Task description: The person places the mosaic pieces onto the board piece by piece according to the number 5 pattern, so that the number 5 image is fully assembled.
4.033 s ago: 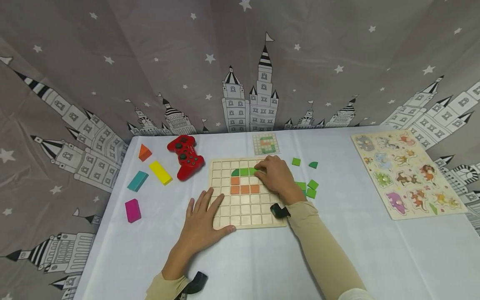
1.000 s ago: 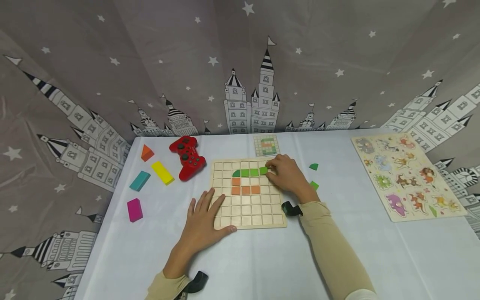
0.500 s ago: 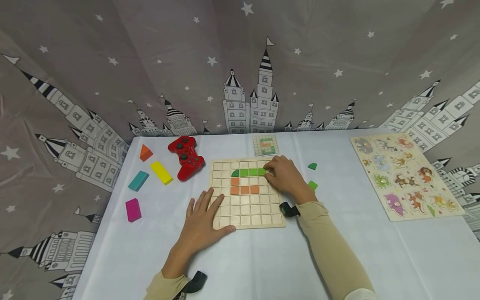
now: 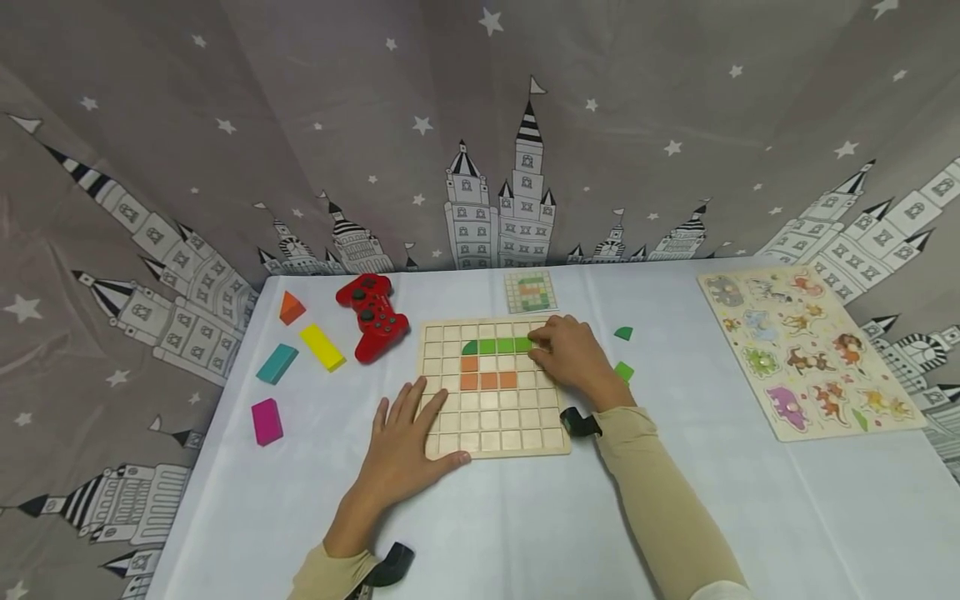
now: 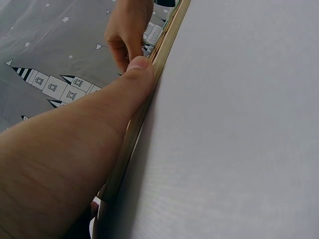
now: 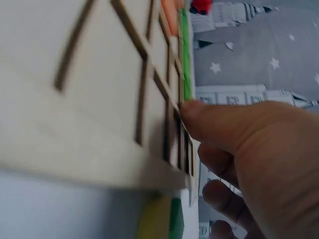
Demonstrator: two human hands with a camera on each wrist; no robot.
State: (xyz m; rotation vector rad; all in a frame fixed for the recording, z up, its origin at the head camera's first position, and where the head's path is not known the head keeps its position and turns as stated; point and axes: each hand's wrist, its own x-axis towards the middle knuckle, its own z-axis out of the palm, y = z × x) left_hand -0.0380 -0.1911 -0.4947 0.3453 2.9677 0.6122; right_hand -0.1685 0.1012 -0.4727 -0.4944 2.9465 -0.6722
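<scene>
A wooden grid board (image 4: 491, 417) lies in the middle of the table. It carries a row of green tiles (image 4: 497, 345) above several orange tiles (image 4: 488, 380). My right hand (image 4: 537, 342) has curled fingers, and its fingertips pinch the rightmost green tile (image 4: 524, 343) in that row. In the right wrist view my thumb (image 6: 209, 122) presses at the board (image 6: 99, 99) beside the green strip (image 6: 187, 59). My left hand (image 4: 405, 442) rests flat on the board's near left corner. Its thumb (image 5: 139, 67) lies along the board's edge (image 5: 144, 114).
Two loose green pieces (image 4: 623, 333) (image 4: 623, 371) lie right of the board, a pattern card (image 4: 530, 292) behind it. A red controller (image 4: 372, 315) and orange (image 4: 290, 307), yellow (image 4: 322, 347), teal (image 4: 277, 362) and pink (image 4: 266, 421) blocks sit left. An animal puzzle (image 4: 810, 350) lies far right.
The green row has grown by one tile since four seconds ago, and fewer loose green pieces lie on the right. The tile held tilted a second ago now lies flat. My left hand stayed put.
</scene>
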